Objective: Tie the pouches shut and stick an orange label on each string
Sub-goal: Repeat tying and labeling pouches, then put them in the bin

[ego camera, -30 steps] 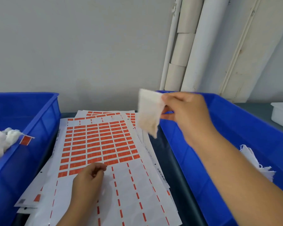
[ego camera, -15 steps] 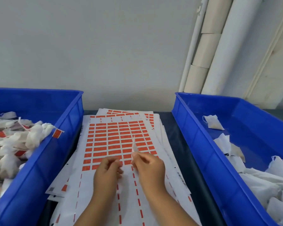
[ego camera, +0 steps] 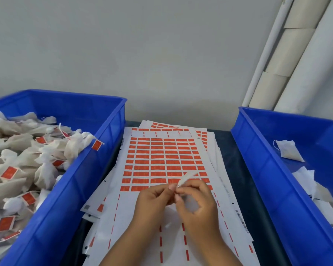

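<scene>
Left hand [ego camera: 154, 198] and right hand [ego camera: 195, 200], grips pinched on small white fabric pouch [ego camera: 186, 178], held over orange label sheet [ego camera: 161, 160], likely for labelling.

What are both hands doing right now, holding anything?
Left hand: fingertips pinch the white pouch, over the label sheet.
Right hand: fingers curled, pinching the same pouch from the other side.
</scene>
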Motion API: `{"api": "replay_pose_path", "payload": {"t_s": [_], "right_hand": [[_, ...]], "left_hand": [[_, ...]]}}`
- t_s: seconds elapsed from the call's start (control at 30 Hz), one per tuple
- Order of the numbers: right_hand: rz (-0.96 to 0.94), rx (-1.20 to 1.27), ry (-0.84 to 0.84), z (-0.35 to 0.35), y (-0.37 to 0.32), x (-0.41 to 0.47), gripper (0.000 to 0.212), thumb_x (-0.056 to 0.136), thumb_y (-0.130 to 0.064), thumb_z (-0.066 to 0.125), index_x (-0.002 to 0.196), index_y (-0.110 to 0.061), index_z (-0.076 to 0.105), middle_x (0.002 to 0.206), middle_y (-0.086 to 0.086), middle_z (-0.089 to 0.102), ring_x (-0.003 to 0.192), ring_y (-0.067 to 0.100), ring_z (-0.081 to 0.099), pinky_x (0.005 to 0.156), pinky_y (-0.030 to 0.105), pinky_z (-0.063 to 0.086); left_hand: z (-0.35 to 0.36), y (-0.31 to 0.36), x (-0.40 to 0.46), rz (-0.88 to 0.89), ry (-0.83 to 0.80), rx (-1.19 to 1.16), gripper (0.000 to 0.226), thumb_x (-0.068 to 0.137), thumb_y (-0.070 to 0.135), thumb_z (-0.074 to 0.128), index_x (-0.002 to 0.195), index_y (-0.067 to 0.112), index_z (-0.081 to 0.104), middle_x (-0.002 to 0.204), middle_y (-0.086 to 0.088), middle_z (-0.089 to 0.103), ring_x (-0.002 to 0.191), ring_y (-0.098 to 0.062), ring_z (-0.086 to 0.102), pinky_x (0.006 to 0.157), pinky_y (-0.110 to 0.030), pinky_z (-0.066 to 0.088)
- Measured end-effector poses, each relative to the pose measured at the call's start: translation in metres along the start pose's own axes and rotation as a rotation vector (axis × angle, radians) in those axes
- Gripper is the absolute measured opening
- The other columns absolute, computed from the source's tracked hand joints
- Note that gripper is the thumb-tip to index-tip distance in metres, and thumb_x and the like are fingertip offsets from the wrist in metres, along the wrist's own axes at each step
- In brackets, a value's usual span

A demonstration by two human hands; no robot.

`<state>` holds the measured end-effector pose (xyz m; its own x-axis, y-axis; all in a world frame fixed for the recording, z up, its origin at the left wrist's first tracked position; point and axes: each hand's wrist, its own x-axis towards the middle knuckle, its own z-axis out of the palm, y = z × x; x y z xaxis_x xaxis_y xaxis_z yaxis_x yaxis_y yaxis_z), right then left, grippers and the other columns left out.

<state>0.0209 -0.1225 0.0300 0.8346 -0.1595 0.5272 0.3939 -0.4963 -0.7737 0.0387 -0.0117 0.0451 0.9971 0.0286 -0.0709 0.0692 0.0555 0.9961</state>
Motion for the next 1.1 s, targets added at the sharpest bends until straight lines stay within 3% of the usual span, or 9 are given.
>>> {"api": "replay_pose_path", "payload": {"t_s": [0.17,0.23,0.3,0.43,0.53,0.67,0.8,1.0,1.1], "right_hand": [[0.081,0.003,0.052,-0.010,0.005,0.005,0.038,0.087,-0.002,0.063,0.092,-0.039,0.055,0.104,-0.023,0.054,0.104,-0.004,0.053,0.082,0.004,0.046],[0.063,-0.032,-0.014,-0.012,0.005,0.006,0.046,0.088,-0.004,0.063,0.100,-0.048,0.053,0.117,-0.026,0.046,0.116,-0.005,0.045,0.092,0.007,0.042],[0.008,-0.072,-0.088,-0.014,0.005,0.007,0.047,0.089,-0.009,0.064,0.101,-0.053,0.054,0.126,-0.028,0.037,0.123,-0.011,0.033,0.096,0.001,0.032],[-0.023,-0.097,-0.096,-0.014,0.003,0.008,0.016,0.086,-0.030,0.059,0.095,-0.036,0.071,0.129,-0.027,0.033,0.125,-0.015,0.024,0.094,-0.007,0.020],[-0.001,-0.109,-0.054,-0.015,0.006,0.008,0.029,0.080,-0.040,0.055,0.093,-0.023,0.075,0.129,-0.022,0.038,0.126,-0.005,0.030,0.094,-0.005,0.023],[0.011,-0.118,-0.043,-0.014,0.007,0.008,0.027,0.077,-0.039,0.061,0.090,-0.021,0.077,0.128,-0.014,0.044,0.125,0.003,0.036,0.099,0.014,0.032],[-0.063,-0.167,0.044,-0.015,0.009,0.009,0.016,0.074,-0.024,0.072,0.084,-0.013,0.078,0.119,-0.007,0.050,0.115,0.013,0.045,0.091,0.015,0.035],[-0.057,-0.142,0.047,-0.016,0.004,0.009,0.025,0.073,-0.033,0.068,0.088,-0.015,0.077,0.117,0.003,0.059,0.112,0.020,0.051,0.092,0.018,0.038],[-0.085,-0.174,0.055,-0.016,0.004,0.009,0.024,0.073,-0.030,0.069,0.086,-0.013,0.077,0.112,0.007,0.062,0.109,0.022,0.053,0.091,0.024,0.042]], "left_hand": [[0.006,-0.001,-0.002,-0.001,-0.003,0.146,0.015,0.085,0.030,0.061,0.073,0.033,0.069,0.067,0.019,0.068,0.068,0.007,0.062,0.048,-0.003,0.042],[0.007,-0.001,-0.003,-0.002,-0.018,0.141,0.015,0.085,0.029,0.061,0.074,0.036,0.069,0.069,0.020,0.069,0.069,0.007,0.063,0.049,-0.004,0.043],[0.005,0.000,-0.003,0.014,-0.041,0.103,0.018,0.085,0.026,0.060,0.073,0.036,0.069,0.071,0.018,0.070,0.070,0.005,0.065,0.052,-0.005,0.045],[0.002,0.001,-0.003,0.031,-0.078,0.046,0.016,0.085,0.024,0.059,0.078,0.030,0.072,0.074,0.012,0.072,0.070,0.000,0.066,0.058,-0.008,0.048],[0.002,-0.001,-0.002,0.028,-0.043,0.056,0.017,0.083,0.032,0.059,0.073,0.029,0.073,0.068,0.009,0.070,0.065,-0.002,0.065,0.058,-0.010,0.048],[0.004,0.000,-0.004,0.054,-0.054,0.087,0.013,0.075,0.040,0.065,0.074,0.029,0.072,0.071,0.015,0.070,0.072,0.003,0.063,0.054,-0.005,0.045],[0.003,0.004,-0.005,0.116,-0.071,0.162,0.011,0.075,0.028,0.071,0.078,0.039,0.069,0.075,0.025,0.069,0.078,0.009,0.062,0.056,-0.002,0.043],[0.000,0.003,-0.006,0.201,-0.018,0.305,0.017,0.084,0.026,0.061,0.079,0.042,0.066,0.068,0.026,0.065,0.073,0.007,0.060,0.059,-0.002,0.043],[0.000,0.003,-0.004,0.249,0.032,0.464,0.018,0.087,0.026,0.060,0.081,0.043,0.060,0.076,0.026,0.061,0.073,0.001,0.059,0.061,-0.003,0.042]]}}
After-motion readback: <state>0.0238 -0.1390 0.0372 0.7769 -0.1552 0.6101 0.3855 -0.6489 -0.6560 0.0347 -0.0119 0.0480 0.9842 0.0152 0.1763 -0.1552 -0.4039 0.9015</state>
